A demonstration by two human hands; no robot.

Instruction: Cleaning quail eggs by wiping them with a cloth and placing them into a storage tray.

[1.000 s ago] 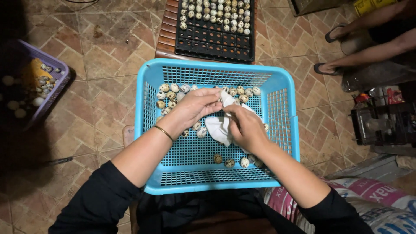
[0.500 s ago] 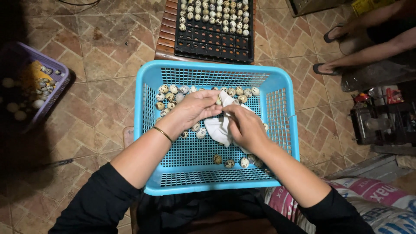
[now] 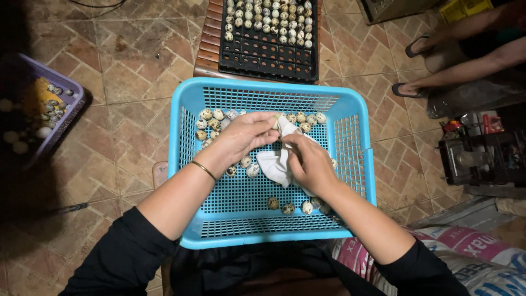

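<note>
A large woven sack (image 3: pixel 466 257), white with pink and blue printed panels, lay at the lower right beside the person's right arm. The light blue plastic basket (image 3: pixel 189 164) sat on the person's lap over the brown tiled floor (image 3: pixel 115 71), and a black egg tray (image 3: pixel 268 49), partly filled with speckled eggs, stood just beyond its far rim on a wooden stool. A purple basket (image 3: pixel 66 118) with more eggs stood at the far left. A yellow package (image 3: pixel 466 8) showed at the top right corner, near another person's sandalled feet (image 3: pixel 416 49).

Inside the blue basket, speckled quail eggs (image 3: pixel 211 123) lay along the far wall, with a few by the near wall. The white cloth (image 3: pixel 276 161) was bunched in the right hand (image 3: pixel 312 161), whose fingers were curled closed around it. The left hand (image 3: pixel 241 137), a thin bangle on its wrist, had its fingertips pinched together at the cloth's upper edge; what they held was hidden.

Compared with half a second before, both hands kept the same place over the basket, and the eggs had not shifted.
</note>
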